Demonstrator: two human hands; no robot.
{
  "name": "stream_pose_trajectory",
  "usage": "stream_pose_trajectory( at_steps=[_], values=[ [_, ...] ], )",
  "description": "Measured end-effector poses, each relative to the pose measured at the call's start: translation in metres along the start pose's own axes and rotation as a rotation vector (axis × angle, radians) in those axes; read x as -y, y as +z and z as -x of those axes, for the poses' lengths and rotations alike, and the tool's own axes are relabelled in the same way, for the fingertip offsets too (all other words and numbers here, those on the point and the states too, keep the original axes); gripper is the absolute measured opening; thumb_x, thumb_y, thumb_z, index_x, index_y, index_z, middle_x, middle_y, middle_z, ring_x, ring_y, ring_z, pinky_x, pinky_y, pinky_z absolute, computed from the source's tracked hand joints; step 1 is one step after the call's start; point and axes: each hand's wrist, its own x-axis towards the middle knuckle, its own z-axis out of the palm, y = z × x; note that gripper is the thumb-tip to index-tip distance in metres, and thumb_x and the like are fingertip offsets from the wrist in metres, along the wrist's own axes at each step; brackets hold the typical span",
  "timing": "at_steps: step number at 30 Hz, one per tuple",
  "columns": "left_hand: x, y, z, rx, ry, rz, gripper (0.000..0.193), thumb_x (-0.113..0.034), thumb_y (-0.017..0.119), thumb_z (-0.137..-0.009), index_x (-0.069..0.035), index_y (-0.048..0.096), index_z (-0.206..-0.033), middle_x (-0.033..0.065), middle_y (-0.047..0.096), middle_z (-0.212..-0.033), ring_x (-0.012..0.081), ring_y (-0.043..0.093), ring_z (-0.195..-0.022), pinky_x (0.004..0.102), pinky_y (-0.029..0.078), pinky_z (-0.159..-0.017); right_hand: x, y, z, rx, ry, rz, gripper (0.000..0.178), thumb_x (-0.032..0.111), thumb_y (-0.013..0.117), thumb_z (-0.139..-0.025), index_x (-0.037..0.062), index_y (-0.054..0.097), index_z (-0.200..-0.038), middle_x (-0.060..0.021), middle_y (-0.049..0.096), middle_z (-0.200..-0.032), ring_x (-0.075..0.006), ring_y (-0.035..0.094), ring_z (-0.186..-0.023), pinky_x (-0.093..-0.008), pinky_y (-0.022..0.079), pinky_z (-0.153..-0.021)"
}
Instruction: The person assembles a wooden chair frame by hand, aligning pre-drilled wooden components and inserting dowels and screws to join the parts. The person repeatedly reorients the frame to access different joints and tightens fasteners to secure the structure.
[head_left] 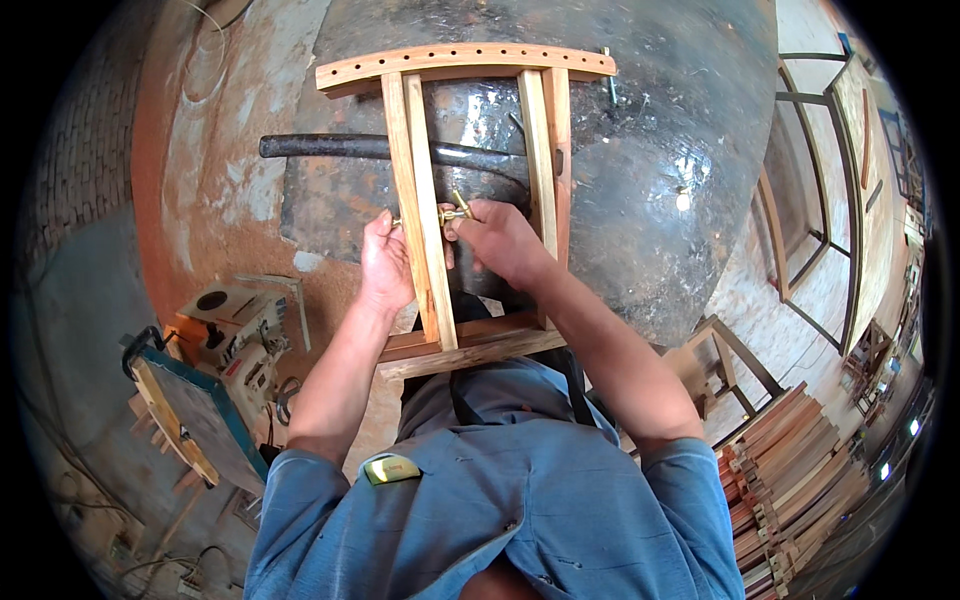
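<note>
A light wooden frame lies in front of me, its paired side slats running away from my body. At its far end is a curved rail with a row of holes. My left hand is closed at the outer side of the left slats, its fingertips pinching the end of a thin brass-coloured rod. Inside the frame, my right hand is closed on a brass-coloured fitting with a projecting arm, against those slats. The rod's passage through the wood and some of my fingers are hidden.
Under the frame, a black bar crosses a dark, worn work surface. A bolt is at the curved rail's right end. A machine stands lower left, stacked wood strips lower right, and a metal-framed table far right.
</note>
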Motion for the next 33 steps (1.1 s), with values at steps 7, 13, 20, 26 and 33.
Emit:
stream_pose_trajectory(
  at_steps=[7, 13, 20, 26, 33],
  values=[
    [0.000, -0.010, -0.006, 0.023, -0.033, 0.112, 0.078, -0.059, 0.035, -0.086, 0.005, 0.054, -0.125, 0.0197, 0.063, -0.107, 0.0296, 0.061, -0.084, 0.0393, 0.051, -0.076, -0.005, 0.004, 0.015, -0.259, -0.181, 0.308, 0.021, 0.019, 0.057, -0.092, -0.0014, 0.061, -0.091, -0.0221, 0.065, -0.082, -0.0414, 0.063, -0.080, -0.0426, 0.049, -0.068],
    [0.002, -0.020, -0.011, 0.019, -0.045, 0.122, 0.078, -0.060, 0.036, -0.085, 0.005, 0.054, -0.126, 0.0191, 0.062, -0.099, 0.0293, 0.060, -0.083, 0.0387, 0.050, -0.075, 0.016, -0.018, 0.023, -0.271, -0.469, 0.887, 0.011, 0.014, 0.060, -0.085, 0.0042, 0.064, -0.087, -0.0093, 0.065, -0.081, -0.0316, 0.061, -0.087, -0.0398, 0.049, -0.074],
    [0.002, -0.022, -0.012, 0.053, -0.069, 0.133, 0.078, -0.061, 0.037, -0.084, 0.004, 0.054, -0.126, 0.0170, 0.060, -0.093, 0.0287, 0.058, -0.078, 0.0379, 0.048, -0.072, 0.037, -0.020, 0.013, -0.129, -0.362, 1.327, 0.006, 0.014, 0.059, -0.079, 0.0111, 0.063, -0.075, -0.0030, 0.064, -0.077, -0.0225, 0.058, -0.086, -0.0338, 0.049, -0.071],
    [0.004, -0.026, -0.014, 0.095, -0.068, 0.148, 0.077, -0.060, 0.038, -0.085, 0.003, 0.054, -0.125, 0.0163, 0.061, -0.092, 0.0280, 0.058, -0.078, 0.0378, 0.048, -0.072, 0.038, -0.024, 0.010, -0.070, -0.286, 1.356, 0.004, 0.013, 0.059, -0.078, 0.0117, 0.063, -0.077, -0.0026, 0.065, -0.080, -0.0229, 0.060, -0.090, -0.0346, 0.052, -0.072],
    [0.004, -0.025, -0.014, 0.049, -0.057, 0.130, 0.077, -0.060, 0.038, -0.085, 0.004, 0.055, -0.124, 0.0166, 0.062, -0.092, 0.0285, 0.059, -0.077, 0.0383, 0.049, -0.073, 0.034, -0.023, 0.009, -0.018, -0.233, 1.363, 0.008, 0.018, 0.061, -0.082, 0.0143, 0.068, -0.084, -0.0007, 0.067, -0.088, -0.0206, 0.061, -0.097, -0.0331, 0.053, -0.072]
  ],
)
